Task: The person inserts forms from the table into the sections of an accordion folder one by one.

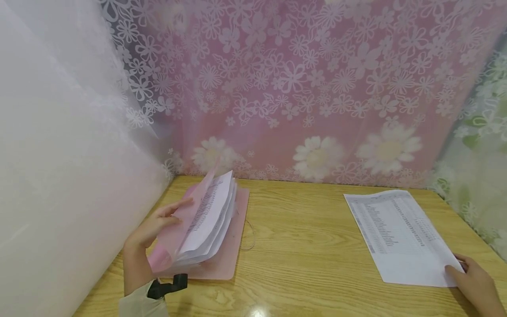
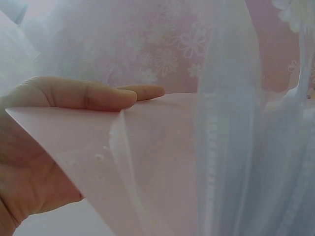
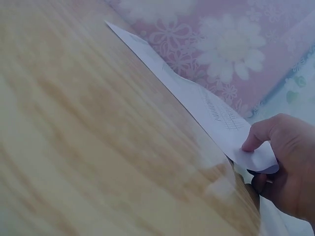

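Note:
On the left of the table lies a pink folder [image 1: 240,224] with clear sleeves and printed sheets [image 1: 211,211] in it. My left hand [image 1: 160,222] holds its raised front cover [image 1: 186,226] at the outer edge; in the left wrist view, fingers lie over the top edge of the pink cover [image 2: 162,142] with the palm behind it. At the right, my right hand [image 1: 477,279] pinches the near right corner of a white printed sheet [image 1: 404,237], thumb on top. In the right wrist view, the sheet [image 3: 197,108] stretches away from the hand [image 3: 290,162].
The wood-grain table [image 1: 297,246] lies between the folder and the loose sheet. A thin cord loop [image 1: 253,235] sticks out beside the folder. Pink flowered curtain [image 1: 277,110] closes off the back, with a whitish sheet [image 1: 71,154] along the left. A black wrist mount [image 1: 168,287] sits on my left wrist.

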Demonstrator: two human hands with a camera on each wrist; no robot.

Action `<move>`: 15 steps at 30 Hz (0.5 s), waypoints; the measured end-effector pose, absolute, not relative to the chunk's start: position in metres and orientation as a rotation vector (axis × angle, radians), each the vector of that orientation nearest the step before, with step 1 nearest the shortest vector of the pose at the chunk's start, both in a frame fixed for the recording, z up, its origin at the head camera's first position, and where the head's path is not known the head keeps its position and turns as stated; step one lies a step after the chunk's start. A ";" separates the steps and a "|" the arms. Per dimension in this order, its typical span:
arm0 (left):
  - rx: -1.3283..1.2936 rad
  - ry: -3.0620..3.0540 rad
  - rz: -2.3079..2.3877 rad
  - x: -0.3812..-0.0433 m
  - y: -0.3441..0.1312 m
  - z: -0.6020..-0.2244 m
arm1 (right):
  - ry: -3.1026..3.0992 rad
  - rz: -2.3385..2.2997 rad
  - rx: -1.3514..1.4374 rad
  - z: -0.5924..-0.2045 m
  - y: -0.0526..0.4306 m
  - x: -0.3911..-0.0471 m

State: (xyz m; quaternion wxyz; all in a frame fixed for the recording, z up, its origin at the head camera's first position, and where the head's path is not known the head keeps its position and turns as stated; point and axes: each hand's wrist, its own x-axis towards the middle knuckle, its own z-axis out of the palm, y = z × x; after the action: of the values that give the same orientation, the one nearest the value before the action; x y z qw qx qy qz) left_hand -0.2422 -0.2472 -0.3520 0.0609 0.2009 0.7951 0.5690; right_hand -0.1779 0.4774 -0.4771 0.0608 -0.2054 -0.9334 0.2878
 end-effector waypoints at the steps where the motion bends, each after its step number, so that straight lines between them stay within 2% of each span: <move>1: 0.605 2.407 1.722 -0.242 -0.247 -0.352 | -2.806 0.878 -0.585 -0.477 0.477 -0.178; 7: 0.592 2.408 1.721 -0.242 -0.248 -0.352 | -2.753 0.909 -0.349 -0.477 0.475 -0.177; 15: 0.601 2.415 1.710 -0.243 -0.249 -0.352 | -2.724 1.044 -0.376 -0.480 0.476 -0.177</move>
State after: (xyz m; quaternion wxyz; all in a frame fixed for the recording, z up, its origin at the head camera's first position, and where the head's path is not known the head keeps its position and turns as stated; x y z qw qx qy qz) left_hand -0.2425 -0.2488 -0.3521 0.0609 0.1987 0.7983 0.5652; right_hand -0.1771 0.4759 -0.4799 0.0997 -0.1273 -0.9215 0.3532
